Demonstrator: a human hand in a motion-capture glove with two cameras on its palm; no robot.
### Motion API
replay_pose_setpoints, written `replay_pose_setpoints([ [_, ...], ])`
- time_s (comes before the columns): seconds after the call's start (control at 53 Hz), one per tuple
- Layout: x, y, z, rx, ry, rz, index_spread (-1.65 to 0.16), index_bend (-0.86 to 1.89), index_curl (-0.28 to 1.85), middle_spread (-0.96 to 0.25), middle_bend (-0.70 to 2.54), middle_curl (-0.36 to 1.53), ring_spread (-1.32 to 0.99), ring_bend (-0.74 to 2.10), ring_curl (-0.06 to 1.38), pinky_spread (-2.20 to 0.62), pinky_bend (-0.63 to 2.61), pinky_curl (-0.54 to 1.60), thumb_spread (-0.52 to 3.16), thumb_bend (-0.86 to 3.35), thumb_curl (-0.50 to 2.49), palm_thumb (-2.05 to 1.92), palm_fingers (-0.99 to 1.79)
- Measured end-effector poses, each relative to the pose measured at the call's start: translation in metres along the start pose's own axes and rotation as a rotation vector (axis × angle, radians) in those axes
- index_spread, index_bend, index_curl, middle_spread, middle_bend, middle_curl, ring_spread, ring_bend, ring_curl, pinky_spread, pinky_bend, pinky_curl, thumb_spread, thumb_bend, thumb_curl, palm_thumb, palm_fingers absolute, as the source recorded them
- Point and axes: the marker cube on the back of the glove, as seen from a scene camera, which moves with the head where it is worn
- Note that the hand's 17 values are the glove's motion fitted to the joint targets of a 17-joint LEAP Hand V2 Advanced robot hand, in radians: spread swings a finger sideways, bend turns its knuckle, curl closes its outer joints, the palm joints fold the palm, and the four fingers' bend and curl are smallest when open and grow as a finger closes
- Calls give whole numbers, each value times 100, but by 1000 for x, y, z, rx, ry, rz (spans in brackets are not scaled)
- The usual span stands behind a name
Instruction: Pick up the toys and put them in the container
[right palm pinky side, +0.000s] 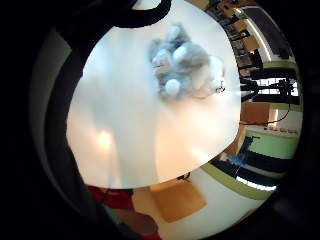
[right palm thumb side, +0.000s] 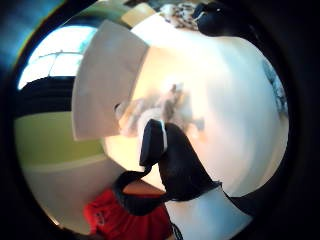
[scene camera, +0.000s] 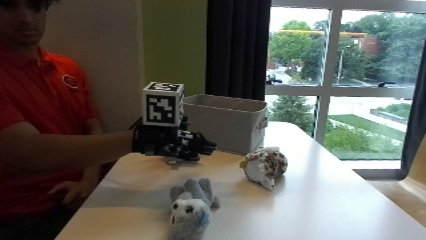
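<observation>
Grip (scene camera: 174, 144) hovers at centre left with fingers relaxed, holding nothing, between grey container (scene camera: 226, 121) and grey plush (scene camera: 189, 209), likely poised to reach the plush.

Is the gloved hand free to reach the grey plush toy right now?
Probably yes: the gloved right hand hovers above the table, holding nothing, with bare tabletop between it and the grey plush toy.

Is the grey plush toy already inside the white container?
No. The grey plush toy lies on the table, in front of the white container and apart from it.
</observation>
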Motion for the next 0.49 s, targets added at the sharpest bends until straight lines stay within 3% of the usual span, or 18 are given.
replay_pose_setpoints([
  [0.321, 61, -24, 7, -18, 22, 124, -40, 38, 37, -11, 19, 30, -13, 18, 16, 2, 45, 30, 121, -4, 24, -4, 0],
  [0.491, 117, -33, 8, 48, -33, 222, -40, 39, 38, -11, 18, 31, -12, 17, 17, 3, 43, 31, 118, -4, 25, -5, -4],
])
